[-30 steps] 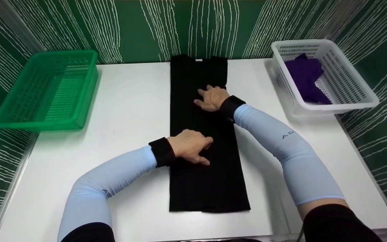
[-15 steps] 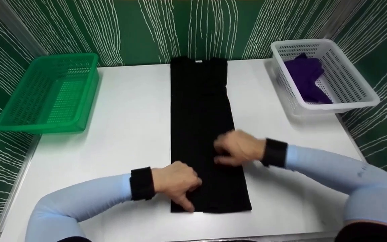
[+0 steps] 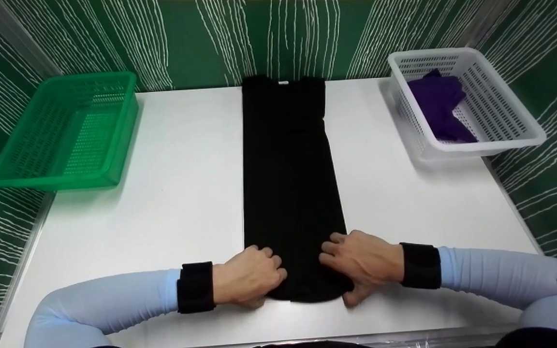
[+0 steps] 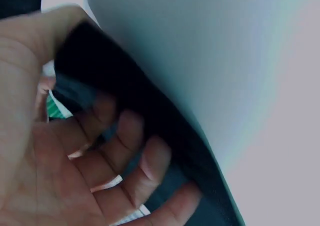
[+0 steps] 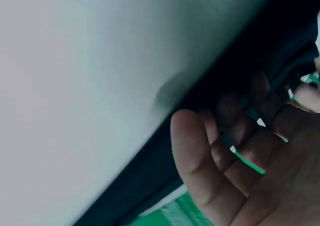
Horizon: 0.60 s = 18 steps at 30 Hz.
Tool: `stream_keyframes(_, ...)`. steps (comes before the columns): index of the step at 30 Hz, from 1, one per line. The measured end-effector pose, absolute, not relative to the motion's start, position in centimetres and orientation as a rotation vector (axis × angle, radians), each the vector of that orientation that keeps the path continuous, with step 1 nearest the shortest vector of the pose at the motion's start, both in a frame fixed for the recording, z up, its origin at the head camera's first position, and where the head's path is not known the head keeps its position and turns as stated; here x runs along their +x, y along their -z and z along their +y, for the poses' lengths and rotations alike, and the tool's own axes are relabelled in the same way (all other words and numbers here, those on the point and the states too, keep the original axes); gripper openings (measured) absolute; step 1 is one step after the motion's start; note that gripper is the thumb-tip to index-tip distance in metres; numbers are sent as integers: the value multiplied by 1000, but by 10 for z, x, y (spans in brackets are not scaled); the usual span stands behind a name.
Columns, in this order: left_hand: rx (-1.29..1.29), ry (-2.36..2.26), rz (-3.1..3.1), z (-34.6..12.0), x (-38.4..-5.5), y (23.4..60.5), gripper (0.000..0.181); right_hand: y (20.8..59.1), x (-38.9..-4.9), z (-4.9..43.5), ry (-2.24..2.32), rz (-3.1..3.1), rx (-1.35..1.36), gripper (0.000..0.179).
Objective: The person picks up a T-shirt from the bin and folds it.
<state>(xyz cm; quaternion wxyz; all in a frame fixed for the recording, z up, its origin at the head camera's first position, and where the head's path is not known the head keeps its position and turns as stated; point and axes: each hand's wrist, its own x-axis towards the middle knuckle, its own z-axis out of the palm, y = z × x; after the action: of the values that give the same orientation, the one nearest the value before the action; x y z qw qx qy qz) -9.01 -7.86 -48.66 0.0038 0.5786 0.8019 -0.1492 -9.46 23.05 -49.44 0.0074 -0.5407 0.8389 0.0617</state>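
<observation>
A black shirt (image 3: pixel 288 179), folded into a long narrow strip, lies lengthwise on the white table; a small white label shows at its far, neck end. My left hand (image 3: pixel 248 275) grips the near left corner of the hem, fingers curled over the cloth. In the left wrist view the hem (image 4: pixel 145 101) runs between the thumb and the blurred fingers. At the near right corner my right hand (image 3: pixel 363 256) holds the hem, thumb low at the edge and fingers bent on top. The right wrist view shows its thumb (image 5: pixel 191 141) against the dark cloth. The near edge curves slightly upward between the hands.
A green plastic basket (image 3: pixel 61 182) stands at the back left of the white table (image 3: pixel 186 159). On the back right is a white basket (image 3: pixel 489 146) with a purple cloth (image 3: pixel 437 106) inside. Green walls with white streaks enclose the far side and both sides.
Both hands have moved down the shirt toward me, the right one farthest, from its upper part to the near hem. They now grip the hem corners, and the near edge has begun to curve.
</observation>
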Motion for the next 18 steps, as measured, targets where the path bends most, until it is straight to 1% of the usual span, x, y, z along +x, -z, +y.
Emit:
stream_keyframes(3, 1816, 356, 2544, -80, -92, 486, 18, 495, -89, 230, -304, 2667, -1806, 50)
stream_keyframes(5, 1769, 210, 2513, -82, -99, 484, 14, 496, -89, 230, -329, 2703, -1853, 41)
stream_keyframes(8, 1604, -103, 2410, -87, -113, 476, 11, 496, -93, 232, -231, 2724, -1868, 34)
stream_keyframes(12, 1432, -427, 2268, -94, -128, 463, 7, 491, -100, 238, 27, 2665, -1878, 31)
stream_keyframes(16, 1439, -495, 2139, -97, -131, 455, 4, 482, -104, 241, 198, 2536, -1954, 32)
stream_keyframes(18, 1457, -491, 2073, -96, -131, 453, 5, 477, -106, 240, 275, 2461, -1981, 33)
